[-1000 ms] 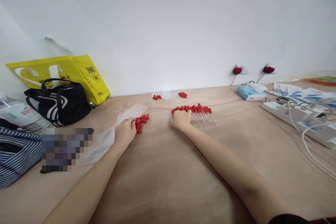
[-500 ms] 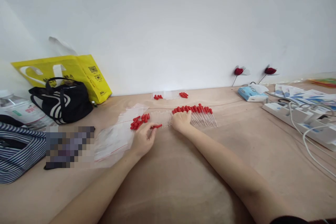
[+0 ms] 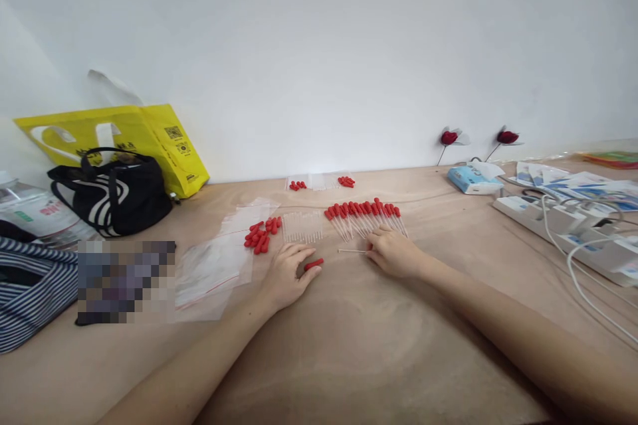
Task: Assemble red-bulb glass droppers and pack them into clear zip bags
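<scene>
My left hand (image 3: 289, 275) is closed on a red cap (image 3: 314, 265), held between thumb and fingers low over the table. Pinched in my right hand (image 3: 393, 251) is a thin clear stick (image 3: 353, 251), its bare end pointing left toward the cap. Behind my left hand lies a pile of loose red caps (image 3: 259, 238). Beside it is a row of bare clear sticks (image 3: 303, 226). Further right, several red-capped sticks (image 3: 366, 210) lie side by side, just beyond my right hand.
Flat plastic bags (image 3: 219, 265) lie left of the pile. A small bag with red caps (image 3: 319, 181) rests near the wall. Black bag (image 3: 119, 192) and yellow bag (image 3: 174, 153) stand at left; tissue pack (image 3: 474, 179) and power strip (image 3: 568, 232) with cables are at right.
My right hand has moved right and nearer, and now holds a bare stick. My left hand has come slightly nearer and right with the red cap. The view has shifted a little.
</scene>
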A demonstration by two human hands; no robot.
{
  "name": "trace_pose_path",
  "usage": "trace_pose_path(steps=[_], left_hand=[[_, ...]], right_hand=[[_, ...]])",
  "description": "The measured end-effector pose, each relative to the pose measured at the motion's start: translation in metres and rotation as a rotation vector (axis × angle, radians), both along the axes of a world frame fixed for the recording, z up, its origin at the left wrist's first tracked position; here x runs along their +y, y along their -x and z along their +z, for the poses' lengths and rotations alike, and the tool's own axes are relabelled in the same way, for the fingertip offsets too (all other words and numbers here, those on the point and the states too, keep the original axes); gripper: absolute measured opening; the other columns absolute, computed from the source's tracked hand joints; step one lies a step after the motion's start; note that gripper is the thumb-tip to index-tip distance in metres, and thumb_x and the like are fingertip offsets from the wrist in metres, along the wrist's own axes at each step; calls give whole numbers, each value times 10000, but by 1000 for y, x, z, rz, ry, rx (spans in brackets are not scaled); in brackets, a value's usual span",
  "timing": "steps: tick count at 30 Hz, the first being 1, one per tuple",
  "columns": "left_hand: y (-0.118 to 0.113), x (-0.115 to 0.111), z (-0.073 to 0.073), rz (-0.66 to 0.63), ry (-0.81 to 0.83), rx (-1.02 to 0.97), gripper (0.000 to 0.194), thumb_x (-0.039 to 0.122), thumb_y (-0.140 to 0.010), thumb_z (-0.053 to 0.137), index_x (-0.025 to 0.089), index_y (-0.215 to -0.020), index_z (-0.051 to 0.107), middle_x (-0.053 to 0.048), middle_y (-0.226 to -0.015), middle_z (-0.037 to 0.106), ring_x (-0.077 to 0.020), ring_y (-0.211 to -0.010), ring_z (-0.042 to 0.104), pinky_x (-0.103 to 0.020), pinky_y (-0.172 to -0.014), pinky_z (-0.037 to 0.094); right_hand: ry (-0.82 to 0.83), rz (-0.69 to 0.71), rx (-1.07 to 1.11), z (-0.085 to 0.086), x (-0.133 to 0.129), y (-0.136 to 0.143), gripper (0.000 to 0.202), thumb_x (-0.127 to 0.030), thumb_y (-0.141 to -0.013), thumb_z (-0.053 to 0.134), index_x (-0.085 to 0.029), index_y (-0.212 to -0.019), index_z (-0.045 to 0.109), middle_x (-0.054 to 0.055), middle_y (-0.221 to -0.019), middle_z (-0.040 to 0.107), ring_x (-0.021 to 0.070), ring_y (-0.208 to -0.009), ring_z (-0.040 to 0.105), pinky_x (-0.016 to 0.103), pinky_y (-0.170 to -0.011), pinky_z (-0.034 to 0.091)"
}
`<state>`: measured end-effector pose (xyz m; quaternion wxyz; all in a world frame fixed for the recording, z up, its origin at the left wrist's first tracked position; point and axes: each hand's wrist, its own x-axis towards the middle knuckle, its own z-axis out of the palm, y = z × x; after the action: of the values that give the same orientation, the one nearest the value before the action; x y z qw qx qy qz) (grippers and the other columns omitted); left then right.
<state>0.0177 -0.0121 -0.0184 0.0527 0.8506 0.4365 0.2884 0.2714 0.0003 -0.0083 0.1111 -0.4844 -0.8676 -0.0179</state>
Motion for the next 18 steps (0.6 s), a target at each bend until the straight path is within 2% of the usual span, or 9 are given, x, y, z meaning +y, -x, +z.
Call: trace_pose_path(steps=[5,8,12,18], left_hand=[[-4,4,-1,-9,-29,19,172,270,-796,508,201,-834,661,-58,-909,620,-187,-868,544,-352,-785,443],[-6,3,0,-34,-52,14,165,242,-805,492,190,-785,647,-52,-868,620,-182,-847,535,-337,-770,435],[-8,1,0,-7,-43,41,135,222,-829,451,190,-826,583,-23,-839,625,-177,-858,532,-345,-783,394],[-10,0,-2,31,-52,89,125,234,-850,419,207,-870,540,-7,-868,636,-176,-865,548,-364,-816,324]], right_hand=[[82,-7,240,-8,5,4,193,-363,-756,557,-174,-795,550,47,-835,574,154,-793,499,258,-671,343],[90,-91,276,-16,5,10,153,-334,-770,541,-181,-766,547,37,-830,572,153,-788,497,264,-662,319],[-5,-154,272,-24,0,18,133,-283,-823,461,-179,-763,519,39,-836,586,182,-823,495,308,-704,282],[-43,26,394,-26,-6,25,107,-201,-859,386,-170,-841,486,26,-806,600,134,-757,525,293,-739,276]])
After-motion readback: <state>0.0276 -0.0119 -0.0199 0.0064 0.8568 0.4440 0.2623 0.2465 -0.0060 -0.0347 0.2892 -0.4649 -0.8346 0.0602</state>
